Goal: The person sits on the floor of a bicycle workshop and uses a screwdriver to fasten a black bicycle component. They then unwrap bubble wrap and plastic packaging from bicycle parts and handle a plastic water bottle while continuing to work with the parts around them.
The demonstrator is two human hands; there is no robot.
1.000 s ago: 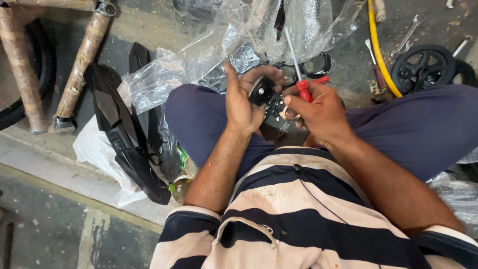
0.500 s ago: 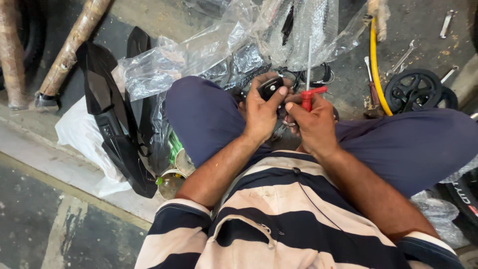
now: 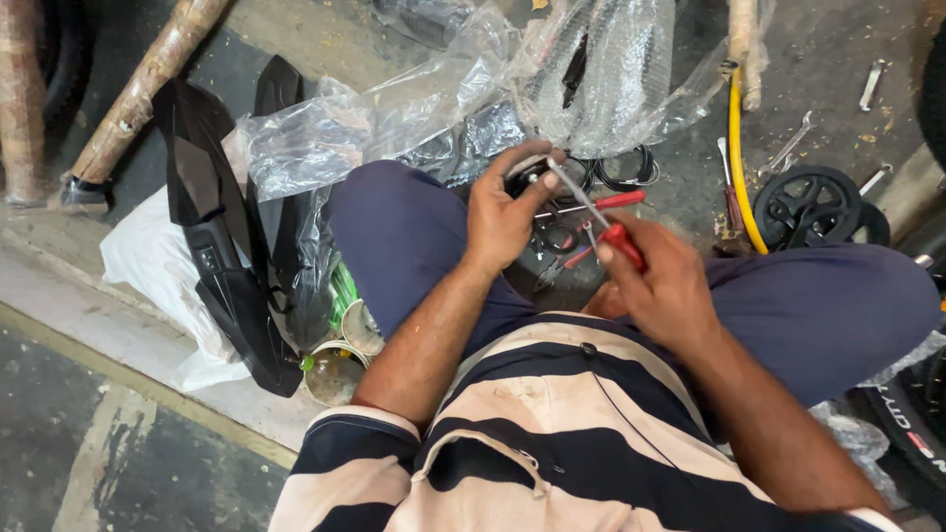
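The small black part (image 3: 527, 177) sits in the person's left hand (image 3: 503, 212), raised just above the lap between the two knees, with fingers and thumb wrapped round it so that only its top and a bit of bright metal show. It looks hard and rigid, light enough for one hand, and probably greasy, so a full wrap like this one seems a safer hold than a fingertip pinch. The right hand (image 3: 660, 281) is closed round the red handle of a screwdriver (image 3: 591, 212), whose thin steel shaft slants up and left until its tip meets the part. The shaft is stiff but narrow and could skid off a smooth face; the ribbed handle is the natural place to hold it. The hands are apart, joined only through the tool.

On the floor beyond the knees lie red-handled pliers (image 3: 567, 261), black cable loops (image 3: 621, 172) and crumpled bubble wrap (image 3: 601, 79). Toward the floor's right edge are a black chainwheel (image 3: 808, 202), a yellow hose (image 3: 737, 158) and loose spanners (image 3: 788, 148). Left of the left knee, black plastic panels (image 3: 212, 227) lean on a white bag (image 3: 138, 266).
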